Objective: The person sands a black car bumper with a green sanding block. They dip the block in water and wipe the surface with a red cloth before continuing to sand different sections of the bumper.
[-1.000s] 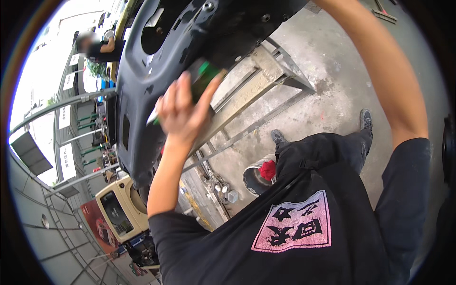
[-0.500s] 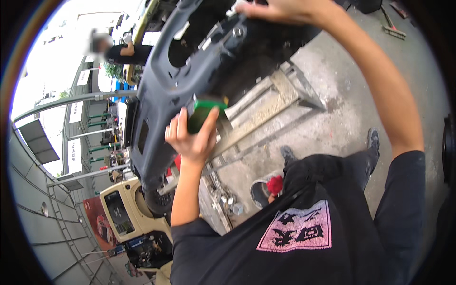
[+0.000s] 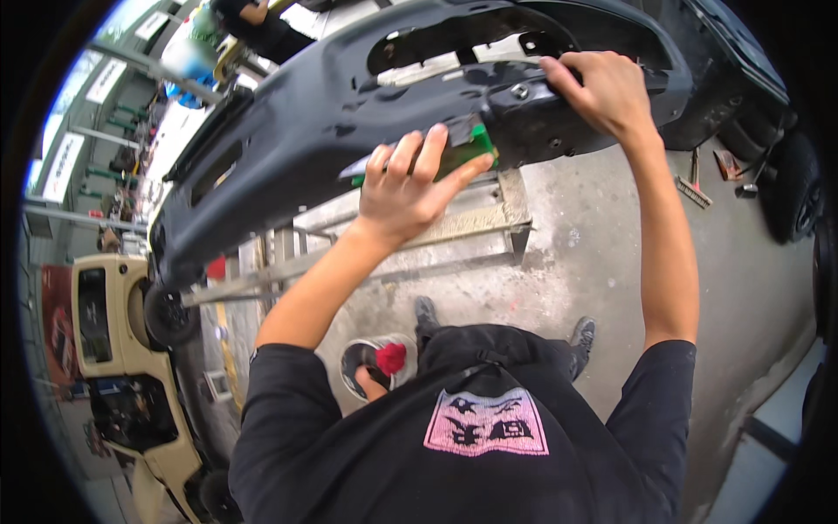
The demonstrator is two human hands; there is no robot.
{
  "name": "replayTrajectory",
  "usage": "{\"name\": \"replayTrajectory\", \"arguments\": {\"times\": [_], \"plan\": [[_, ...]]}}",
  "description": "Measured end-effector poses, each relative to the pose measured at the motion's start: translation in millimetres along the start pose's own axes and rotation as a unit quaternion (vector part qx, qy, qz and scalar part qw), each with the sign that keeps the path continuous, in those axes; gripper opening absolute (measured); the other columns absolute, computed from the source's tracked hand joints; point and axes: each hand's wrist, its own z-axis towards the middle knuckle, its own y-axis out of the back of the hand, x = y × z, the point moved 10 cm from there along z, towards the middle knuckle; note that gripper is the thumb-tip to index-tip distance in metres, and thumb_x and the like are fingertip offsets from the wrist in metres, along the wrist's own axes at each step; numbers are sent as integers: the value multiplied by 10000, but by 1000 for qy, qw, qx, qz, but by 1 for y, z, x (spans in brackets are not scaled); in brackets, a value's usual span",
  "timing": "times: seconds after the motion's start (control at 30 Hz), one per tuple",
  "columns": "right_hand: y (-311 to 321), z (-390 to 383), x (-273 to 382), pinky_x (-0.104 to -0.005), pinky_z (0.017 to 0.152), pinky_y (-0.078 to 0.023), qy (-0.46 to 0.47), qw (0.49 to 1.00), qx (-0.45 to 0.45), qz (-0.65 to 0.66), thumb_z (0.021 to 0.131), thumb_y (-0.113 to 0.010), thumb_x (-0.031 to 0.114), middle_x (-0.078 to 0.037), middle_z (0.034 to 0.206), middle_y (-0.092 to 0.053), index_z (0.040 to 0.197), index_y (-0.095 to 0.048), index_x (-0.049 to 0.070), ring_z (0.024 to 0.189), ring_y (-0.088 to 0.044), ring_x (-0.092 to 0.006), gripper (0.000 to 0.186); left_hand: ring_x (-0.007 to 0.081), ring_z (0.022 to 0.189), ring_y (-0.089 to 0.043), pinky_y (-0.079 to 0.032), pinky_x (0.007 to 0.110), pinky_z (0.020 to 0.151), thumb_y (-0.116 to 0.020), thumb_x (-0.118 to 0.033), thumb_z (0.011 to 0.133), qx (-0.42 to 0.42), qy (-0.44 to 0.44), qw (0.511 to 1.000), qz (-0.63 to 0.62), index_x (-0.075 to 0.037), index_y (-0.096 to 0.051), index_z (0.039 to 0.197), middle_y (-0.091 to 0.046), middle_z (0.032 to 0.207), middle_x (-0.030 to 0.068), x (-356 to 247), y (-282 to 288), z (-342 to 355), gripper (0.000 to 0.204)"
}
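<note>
My left hand [image 3: 403,188] is wrapped round a green sanding block [image 3: 480,144] with a grey sheet on it. The block lies against the lower side of a dark grey car bumper [image 3: 301,144], just left of a small round fitting in the shell. My right hand [image 3: 611,92] grips the bumper farther right, its thumb on the near face and its fingers bent over the edge of a long opening. Some of the block is hidden behind my left fingers.
A metal stand [image 3: 471,223] is under the bumper. By my feet is a bucket [image 3: 358,354] with a red cloth [image 3: 391,358]. A brush [image 3: 694,192] and a tyre [image 3: 794,188] are at right; a beige vehicle body [image 3: 122,323] stands left. Another person [image 3: 262,26] is beyond the bumper.
My view has turned, and the bumper now runs more across it. Both hands show lower in the picture. My left hand still has the sanding block; my right hand is now fully visible on the bumper.
</note>
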Motion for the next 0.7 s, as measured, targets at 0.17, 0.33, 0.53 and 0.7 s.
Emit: {"name": "replayTrajectory", "arguments": {"times": [0.17,0.33,0.53,0.7], "plan": [[-2,4,11,-432,649,-534,14,1000,16,-20,956,-517,607,-149,651,-676,841,-801,114,671,-687,-355,581,220,1143,-513,-383,359,948,-744,-183,798,-52,24,998,2,-454,-766,1134,-557,1276,33,43,25,-59,433],[-5,4,9,-441,655,-538,12,999,46,-19,963,-503,616,-150,658,-677,862,-793,117,686,-694,-354,586,208,1157,-513,-382,356,953,-724,-184,817,-38,36,998,-17,-444,-746,1205,-567,1292,29,10,14,-4,467],[-2,8,8,-432,667,-540,8,999,39,-33,966,-488,611,-164,673,-677,902,-800,105,691,-690,-366,598,249,1187,-527,-389,385,979,-770,-234,778,22,68,995,-76,-434,-752,1191,-561,1318,75,39,15,-20,459],[-2,5,2,-436,646,-512,-1,999,39,-17,972,-476,601,-154,641,-653,855,-783,93,666,-663,-374,605,253,1184,-521,-387,396,983,-757,-244,801,1,25,999,-42,-445,-736,1224,-540,1362,64,37,19,-22,469]]}}
